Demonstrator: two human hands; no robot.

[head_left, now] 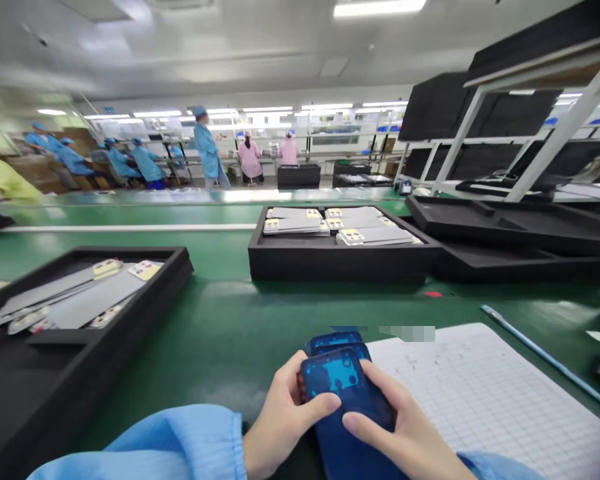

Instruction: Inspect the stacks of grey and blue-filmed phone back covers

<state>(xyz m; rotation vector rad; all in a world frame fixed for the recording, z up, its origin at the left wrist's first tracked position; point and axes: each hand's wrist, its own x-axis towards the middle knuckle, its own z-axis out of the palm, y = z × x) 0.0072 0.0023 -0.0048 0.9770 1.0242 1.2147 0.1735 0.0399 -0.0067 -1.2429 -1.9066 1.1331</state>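
3 blue panels (367, 400) can be counted by their top edges, overlapping just in front of the person, at the lower middle of the view. Both hands are clamped on the uppermost: the left hand (287, 413) grips its left edge, the right hand (405, 420) its right edge, and the 2 thumbs lie on its face, near each other but apart.

Just right of the panels lies 1 gridded sheet (460, 380), its near-left part behind the right hand, with 1 thin blue stick (545, 353) slanting by its right edge.

A stretch of green worktop (220, 333) gives room between the hands and the left tray (130, 347), and another reaches forward to the middle tray (330, 263). These 2 black trays hold overlapping grey plates (95, 293), too piled to count. At the right, 2 more black trays (520, 223) overlap, touching or nearly touching the middle tray's right edge; which, I cannot tell.
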